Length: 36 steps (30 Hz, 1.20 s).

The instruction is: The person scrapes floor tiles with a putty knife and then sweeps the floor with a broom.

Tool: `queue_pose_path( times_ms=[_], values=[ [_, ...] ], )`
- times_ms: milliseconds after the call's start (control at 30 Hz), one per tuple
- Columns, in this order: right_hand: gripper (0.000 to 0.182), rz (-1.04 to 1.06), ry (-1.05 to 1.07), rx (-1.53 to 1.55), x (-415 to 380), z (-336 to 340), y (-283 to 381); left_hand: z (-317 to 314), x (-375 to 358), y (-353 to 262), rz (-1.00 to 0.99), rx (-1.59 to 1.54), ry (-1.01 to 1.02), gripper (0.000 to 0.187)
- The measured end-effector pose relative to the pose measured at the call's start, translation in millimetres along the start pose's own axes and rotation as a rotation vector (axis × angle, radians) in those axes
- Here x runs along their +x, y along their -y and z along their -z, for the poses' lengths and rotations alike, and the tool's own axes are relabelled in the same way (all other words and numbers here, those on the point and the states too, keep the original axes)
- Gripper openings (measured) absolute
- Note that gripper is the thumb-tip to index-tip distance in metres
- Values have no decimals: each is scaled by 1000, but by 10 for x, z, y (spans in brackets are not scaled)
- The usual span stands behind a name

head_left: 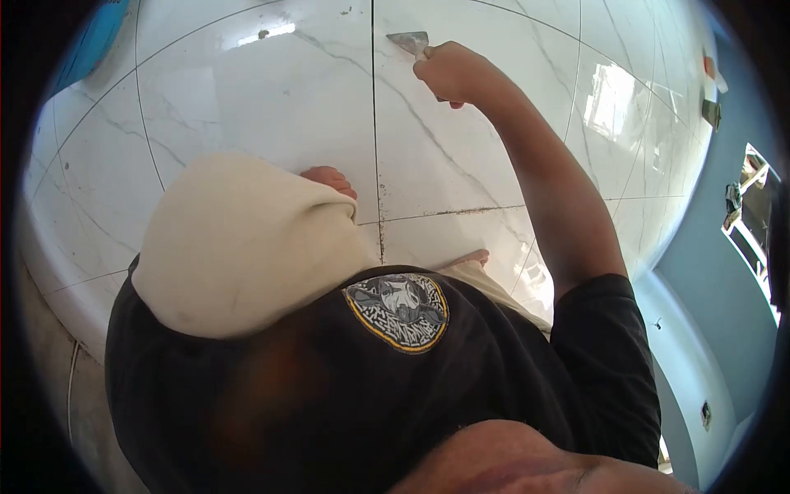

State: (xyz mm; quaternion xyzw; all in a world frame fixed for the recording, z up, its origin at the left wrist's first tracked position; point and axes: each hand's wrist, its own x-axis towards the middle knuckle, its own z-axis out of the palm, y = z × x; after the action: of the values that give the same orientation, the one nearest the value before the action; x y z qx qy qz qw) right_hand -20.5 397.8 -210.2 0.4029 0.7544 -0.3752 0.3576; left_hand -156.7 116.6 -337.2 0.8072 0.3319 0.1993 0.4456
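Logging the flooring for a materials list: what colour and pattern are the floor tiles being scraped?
Glossy white floor tiles with thin grey marble-like veins and dark joints, seen in the head view.

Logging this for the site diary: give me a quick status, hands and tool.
Right hand shut on scraper, blade on the tile beside the grout line. Left hand not in view. Nothing lying by the blade.

The person wears a black short-sleeved T-shirt point(510, 362); its sleeve point(605, 329) ends above the elbow, well back from the right hand point(451, 72), leaving the forearm bare. On the chest sits a round patch point(397, 311) with a yellow rim and a grey-and-white design. Cream-coloured trousers point(239, 239) cover the legs, and the feet point(331, 179) are bare.
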Motion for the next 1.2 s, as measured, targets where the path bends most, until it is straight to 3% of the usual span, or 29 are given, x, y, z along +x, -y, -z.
queue_pose_path(
  times_ms=[67, 167, 400, 533, 633, 667, 767, 867, 933, 967, 1000, 1100, 1200],
  values=[
    [32, -99, -23, 100, -48, -51, 67, -17, 1, -1, 37, -15, 2, 27],
    [32, -86, -144, 155, -79, -89, 78, -13, 9, 24, -60, 7, -26, 28],
    [32, -60, -128, 165, -66, -138, 144, 42, 12, -64, 16, -8, -28, 28],
    [33, -65, -317, 235, 202, -228, -88, -152, -85, 43, -13, -15, -62, 29],
    [39, -83, -81, 305, -213, -638, -288, -34, -23, -43, 29, 42, -61, 31],
    [43, -3, -232, 129, -358, -1098, -491, -39, -19, -71, 4, 23, -29, 31],
    [60, -182, -36, 201, -1139, -1588, -523, -35, 22, -13, 16, -4, -52, 30],
    [61, -140, -62, 180, -1017, -1414, -539, -28, 56, -74, -15, -47, -122, 25],
    [49, -5, -300, 169, -458, -1025, -579, 104, 121, -119, -74, -81, -183, 24],
    [39, 15, -372, 138, -96, -711, -593, -3, 82, 62, -82, -71, 12, 23],
    [62, 188, -546, 122, 309, -469, -660, 24, 96, 87, -83, -66, 25, 23],
    [56, -156, -218, 364, 158, 48, -317, 136, 143, 25, -133, -40, 128, 23],
    [43, 40, -378, 144, 61, -801, -213, 104, 96, -40, -21, -68, 101, 28]
  ],
)
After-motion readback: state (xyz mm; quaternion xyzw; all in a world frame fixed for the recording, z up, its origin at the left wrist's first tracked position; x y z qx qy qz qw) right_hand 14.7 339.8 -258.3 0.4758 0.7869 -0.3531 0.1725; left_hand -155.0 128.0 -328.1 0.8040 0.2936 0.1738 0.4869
